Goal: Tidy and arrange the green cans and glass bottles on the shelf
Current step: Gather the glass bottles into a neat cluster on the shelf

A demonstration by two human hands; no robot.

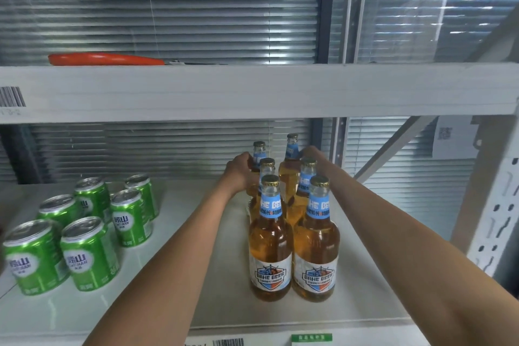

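Reaching deep into the shelf, left hand and right hand wrap the rearmost glass bottles mid-frame, right grip mostly hidden, green cans clustered lower left.

6 green cans are counted on the shelf, set in 2 rows of 3 at the left. 6 glass bottles are counted at the right, arranged in 2 columns of 3, each with a blue neck label and a gold cap. 2 bare hands are seen at the back pair of bottles. 1 orange-handled tool is seen on the upper shelf.
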